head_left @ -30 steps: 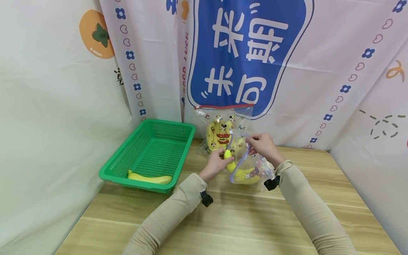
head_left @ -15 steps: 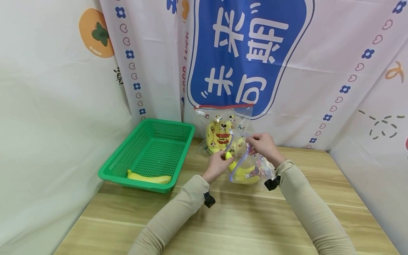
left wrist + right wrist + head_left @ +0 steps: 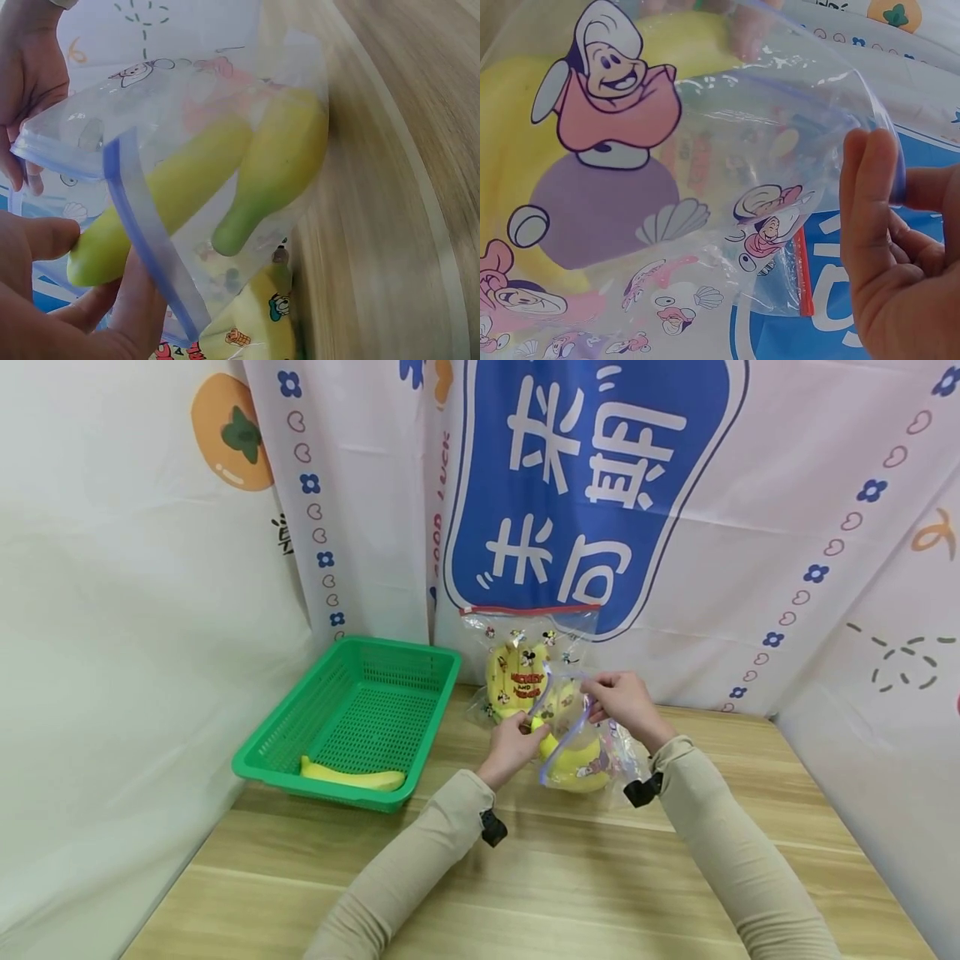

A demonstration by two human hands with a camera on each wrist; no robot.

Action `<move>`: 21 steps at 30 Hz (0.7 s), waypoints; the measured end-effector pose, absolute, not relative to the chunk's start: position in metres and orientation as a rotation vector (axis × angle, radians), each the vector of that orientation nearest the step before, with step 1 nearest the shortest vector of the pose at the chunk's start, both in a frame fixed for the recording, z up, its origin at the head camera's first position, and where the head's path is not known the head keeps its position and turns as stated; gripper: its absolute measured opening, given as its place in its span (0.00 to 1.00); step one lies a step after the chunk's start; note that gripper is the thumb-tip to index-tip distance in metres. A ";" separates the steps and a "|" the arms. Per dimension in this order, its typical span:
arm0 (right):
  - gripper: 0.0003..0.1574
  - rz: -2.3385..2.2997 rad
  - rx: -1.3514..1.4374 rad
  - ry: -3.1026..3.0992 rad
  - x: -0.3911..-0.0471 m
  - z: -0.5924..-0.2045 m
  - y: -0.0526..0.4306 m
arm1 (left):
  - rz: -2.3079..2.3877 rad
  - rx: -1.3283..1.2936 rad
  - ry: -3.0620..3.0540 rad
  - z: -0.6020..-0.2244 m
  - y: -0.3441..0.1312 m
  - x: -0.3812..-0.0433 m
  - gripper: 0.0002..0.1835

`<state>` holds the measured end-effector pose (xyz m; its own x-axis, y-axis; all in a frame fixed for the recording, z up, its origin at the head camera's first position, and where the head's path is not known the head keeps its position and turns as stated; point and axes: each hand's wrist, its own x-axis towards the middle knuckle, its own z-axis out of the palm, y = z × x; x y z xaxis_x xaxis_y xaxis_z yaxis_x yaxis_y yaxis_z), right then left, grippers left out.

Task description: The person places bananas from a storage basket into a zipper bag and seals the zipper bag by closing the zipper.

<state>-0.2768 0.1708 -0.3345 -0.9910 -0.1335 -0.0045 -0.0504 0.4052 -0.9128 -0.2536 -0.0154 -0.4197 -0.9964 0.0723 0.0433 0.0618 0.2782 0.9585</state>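
A clear zip bag (image 3: 626,758) with a purple zip strip stands on the wooden table, its mouth spread apart. My right hand (image 3: 624,703) pinches the rim on the right side of that mouth. At the left of the opening, my left hand (image 3: 513,753) grips the greenish end of a yellow banana (image 3: 97,259) between thumb and fingers. Most of this banana lies inside the bag, slanting downward. Beside it in the bag sits a second banana (image 3: 281,161) with a green stem. Printed cartoon figures partly cover the contents in the right wrist view.
Behind the purple-edged bag, another clear bag with a red zip (image 3: 517,681) stands against the back cloth, holding yellow bananas. A green plastic basket (image 3: 326,785) is at the left, with one banana (image 3: 352,775) in its near end. Wooden tabletop (image 3: 555,877) spans the front.
My left hand has shifted slightly right, and the held banana has slid a little farther into the bag. My right hand keeps its place on the rim.
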 end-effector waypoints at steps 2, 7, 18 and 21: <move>0.17 -1.676 -0.165 2.559 -0.278 -0.334 0.171 | 1.872 0.139 2.509 -0.420 -0.015 -0.254 0.11; 0.19 -1.698 -0.177 2.526 -0.279 -0.334 0.173 | 1.814 0.186 2.527 -0.419 -0.015 -0.254 0.09; 0.20 -1.747 -0.146 2.476 -0.280 -0.335 0.180 | 1.688 0.349 2.518 -0.401 -0.027 -0.256 0.09; 0.20 -1.754 -0.144 2.473 -0.279 -0.335 0.181 | 1.594 0.424 2.482 -0.385 -0.042 -0.256 0.10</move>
<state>-0.2794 0.1806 -0.3348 -0.9898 -0.1385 -0.0320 -0.0156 0.3295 -0.9440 -0.2564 -0.0419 -0.3846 -0.9468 0.3213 0.0175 0.1496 0.3914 0.9080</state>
